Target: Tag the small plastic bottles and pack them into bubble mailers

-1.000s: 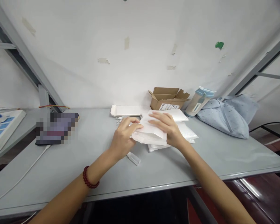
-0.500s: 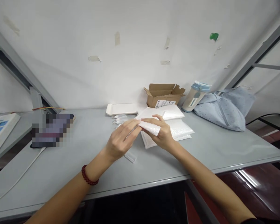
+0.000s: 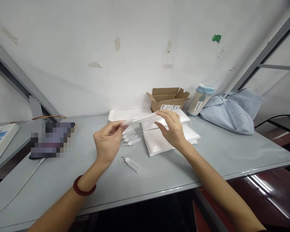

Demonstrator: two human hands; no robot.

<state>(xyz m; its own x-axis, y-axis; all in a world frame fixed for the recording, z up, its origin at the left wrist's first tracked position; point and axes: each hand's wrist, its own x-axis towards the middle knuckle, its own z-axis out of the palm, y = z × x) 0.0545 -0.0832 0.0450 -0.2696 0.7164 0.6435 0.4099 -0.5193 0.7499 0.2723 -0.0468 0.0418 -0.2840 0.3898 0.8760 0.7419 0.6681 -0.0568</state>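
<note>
Both hands hold one white padded envelope point(image 3: 142, 119) level above the grey table point(image 3: 207, 161), seen nearly edge-on. My left hand point(image 3: 108, 141) pinches its left end and my right hand point(image 3: 171, 129) grips its right end. Below it lies a stack of the same white padded envelopes point(image 3: 157, 143). A small clear plastic bottle with a ring point(image 3: 131, 163) lies on the table just in front of my left hand. Several more small clear bottles point(image 3: 130, 138) lie in a cluster behind it.
A white tray point(image 3: 125, 114) and an open cardboard box point(image 3: 168, 98) stand against the wall. A blue-lidded cup point(image 3: 200, 100) and a light blue cloth bag point(image 3: 232, 111) sit at the right. A blurred dark object point(image 3: 50, 140) with a white cable point(image 3: 16, 191) lies at the left.
The envelope has been lifted off the stack and spread flat between the hands. My left hand has moved left, uncovering the small bottles. The view has shifted slightly.
</note>
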